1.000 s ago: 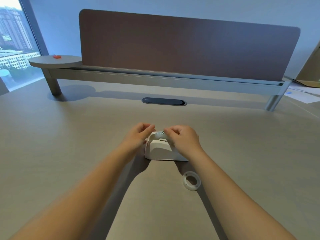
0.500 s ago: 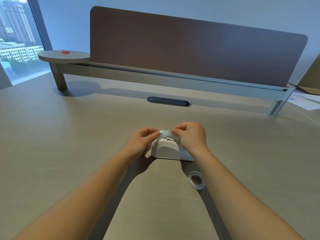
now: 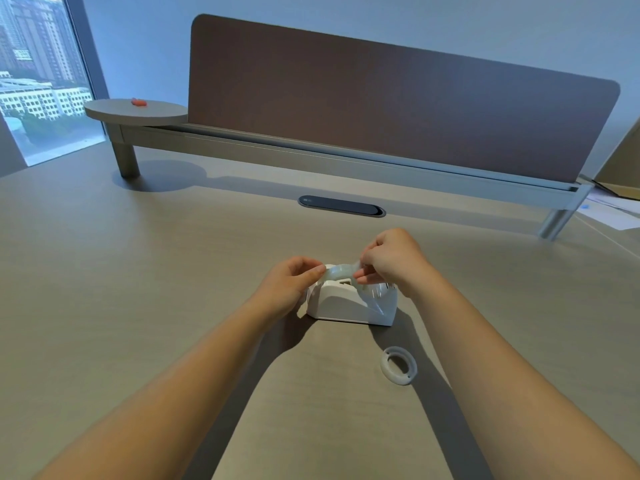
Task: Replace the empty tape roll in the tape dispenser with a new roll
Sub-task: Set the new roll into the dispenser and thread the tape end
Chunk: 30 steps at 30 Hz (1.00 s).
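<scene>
A white tape dispenser (image 3: 349,304) stands on the desk in the middle of the head view. A pale, translucent tape roll (image 3: 341,272) sits in its top slot. My left hand (image 3: 289,285) pinches the left side of that roll with thumb and fingers. On the right side, my right hand (image 3: 393,259) pinches the roll's free end just above the dispenser. Clear tape runs down to the cutter end (image 3: 382,296). An empty white tape core (image 3: 398,365) lies flat on the desk in front of the dispenser, under my right forearm.
The grey desk (image 3: 138,289) has a dark oval cable port (image 3: 341,206) behind the dispenser. A brown divider panel (image 3: 398,109) on a raised rail closes the back. A round shelf (image 3: 135,110) with a small orange item is back left; papers (image 3: 613,209) lie far right.
My right hand has lifted slightly and shifted right, drawing the tape's end off the roll. My left hand stays pinched on the roll. The dispenser has not moved on the desk.
</scene>
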Each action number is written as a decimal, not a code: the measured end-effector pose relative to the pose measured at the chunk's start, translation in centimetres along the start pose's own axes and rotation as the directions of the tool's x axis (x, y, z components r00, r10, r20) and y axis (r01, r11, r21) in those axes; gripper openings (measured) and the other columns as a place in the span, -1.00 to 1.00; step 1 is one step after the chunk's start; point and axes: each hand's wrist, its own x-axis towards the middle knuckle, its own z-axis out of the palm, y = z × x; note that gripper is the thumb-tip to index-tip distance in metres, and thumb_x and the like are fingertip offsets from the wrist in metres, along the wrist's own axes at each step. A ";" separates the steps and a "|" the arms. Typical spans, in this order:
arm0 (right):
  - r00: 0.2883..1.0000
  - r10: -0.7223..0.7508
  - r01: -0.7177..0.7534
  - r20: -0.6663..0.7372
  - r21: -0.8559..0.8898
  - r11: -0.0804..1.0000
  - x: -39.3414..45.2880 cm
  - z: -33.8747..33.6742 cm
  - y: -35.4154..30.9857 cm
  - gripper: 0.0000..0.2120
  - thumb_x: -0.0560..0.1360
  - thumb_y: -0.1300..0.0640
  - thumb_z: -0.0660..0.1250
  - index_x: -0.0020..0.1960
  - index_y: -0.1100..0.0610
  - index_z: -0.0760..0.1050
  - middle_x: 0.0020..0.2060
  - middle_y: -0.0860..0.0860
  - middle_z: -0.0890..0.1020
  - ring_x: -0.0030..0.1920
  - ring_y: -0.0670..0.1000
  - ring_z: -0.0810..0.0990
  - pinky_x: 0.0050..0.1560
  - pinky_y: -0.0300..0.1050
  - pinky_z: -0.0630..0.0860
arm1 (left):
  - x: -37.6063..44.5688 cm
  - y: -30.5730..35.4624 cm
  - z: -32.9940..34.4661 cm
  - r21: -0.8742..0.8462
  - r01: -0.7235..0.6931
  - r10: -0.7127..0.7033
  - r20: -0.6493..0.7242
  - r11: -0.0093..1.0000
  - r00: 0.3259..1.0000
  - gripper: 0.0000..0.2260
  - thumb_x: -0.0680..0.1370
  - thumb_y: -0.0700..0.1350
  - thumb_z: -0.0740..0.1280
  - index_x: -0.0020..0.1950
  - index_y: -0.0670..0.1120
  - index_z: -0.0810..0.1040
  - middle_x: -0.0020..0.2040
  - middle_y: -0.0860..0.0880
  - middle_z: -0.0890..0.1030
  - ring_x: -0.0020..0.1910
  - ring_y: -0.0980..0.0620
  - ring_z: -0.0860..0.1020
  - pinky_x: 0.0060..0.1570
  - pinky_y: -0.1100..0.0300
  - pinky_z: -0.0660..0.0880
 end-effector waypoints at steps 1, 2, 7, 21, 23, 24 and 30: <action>1.000 0.000 0.000 0.017 -0.004 1.000 0.0 -0.1 -0.1 -0.73 0.47 0.41 0.14 -0.39 0.26 0.36 -0.45 0.17 0.49 -0.40 0.10 0.56 -0.16 -0.02 0.60 | 0.0 0.0 0.0 -0.002 -0.003 0.003 0.001 1.000 1.000 -0.76 0.51 -0.06 0.20 0.10 -0.14 0.50 0.03 -0.10 0.56 -0.03 -0.07 0.48 0.02 0.01 0.46; 1.000 -0.006 0.006 0.029 -0.022 1.000 0.0 -0.2 -0.1 -0.75 0.46 0.40 0.16 -0.38 0.25 0.37 -0.45 0.16 0.50 -0.39 0.09 0.56 -0.12 0.00 0.60 | 0.1 0.0 0.0 -0.001 -0.006 0.006 0.001 1.000 1.000 -0.76 0.51 -0.07 0.20 0.10 -0.14 0.50 0.03 -0.09 0.56 -0.02 -0.05 0.48 -0.03 0.06 0.45; 0.997 -0.012 0.020 0.080 -0.096 0.995 -0.3 -0.2 -0.3 -0.80 0.43 0.37 0.28 -0.32 0.19 0.38 -0.40 0.13 0.51 -0.40 0.04 0.55 -0.13 -0.01 0.61 | 0.1 0.0 0.2 -0.023 -0.018 0.018 0.002 1.000 1.000 -0.82 0.50 -0.08 0.21 0.04 -0.12 0.49 -0.08 -0.02 0.54 -0.14 0.05 0.46 -0.19 0.21 0.40; 0.996 0.038 0.003 0.082 -0.457 0.889 0.3 -1.0 -0.1 -0.84 0.45 0.28 0.30 -0.03 0.35 0.56 -0.33 0.16 0.60 -0.33 0.07 0.56 0.07 0.03 0.58 | -0.1 0.1 0.2 -0.006 -0.024 0.024 0.004 1.000 1.000 -0.80 0.50 -0.07 0.21 0.06 -0.12 0.48 -0.08 -0.01 0.52 -0.15 0.08 0.44 -0.23 0.24 0.39; 0.995 0.038 0.017 0.089 -0.544 0.839 0.4 -1.6 0.0 -0.82 0.46 0.30 0.27 0.00 0.35 0.54 -0.14 0.21 0.63 -0.21 0.11 0.54 -0.05 -0.04 0.58 | -0.2 0.2 0.2 -0.002 -0.019 0.019 0.007 1.000 1.000 -0.79 0.50 -0.06 0.21 0.07 -0.11 0.48 -0.07 0.00 0.52 -0.16 0.08 0.44 -0.24 0.23 0.39; 0.992 0.045 0.026 0.115 -0.553 0.833 0.3 -2.0 -0.1 -0.81 0.47 0.27 0.25 0.02 0.36 0.53 -0.13 0.20 0.59 -0.20 0.10 0.50 -0.18 -0.10 0.52 | -0.2 0.2 0.2 0.001 -0.018 0.018 0.007 1.000 1.000 -0.79 0.50 -0.06 0.21 0.07 -0.11 0.48 -0.08 0.00 0.52 -0.17 0.08 0.44 -0.25 0.23 0.39; 0.976 0.091 -0.022 0.196 -0.331 0.943 0.5 -3.4 1.3 -0.77 0.50 0.20 0.11 -0.30 0.15 0.42 -0.30 0.01 0.46 -0.29 -0.04 0.44 -0.30 -0.18 0.35 | -0.4 0.3 0.3 0.031 -0.016 0.016 -0.001 0.999 1.000 -0.77 0.50 -0.06 0.21 0.10 -0.11 0.47 -0.03 -0.01 0.52 -0.05 0.04 0.46 -0.15 0.20 0.40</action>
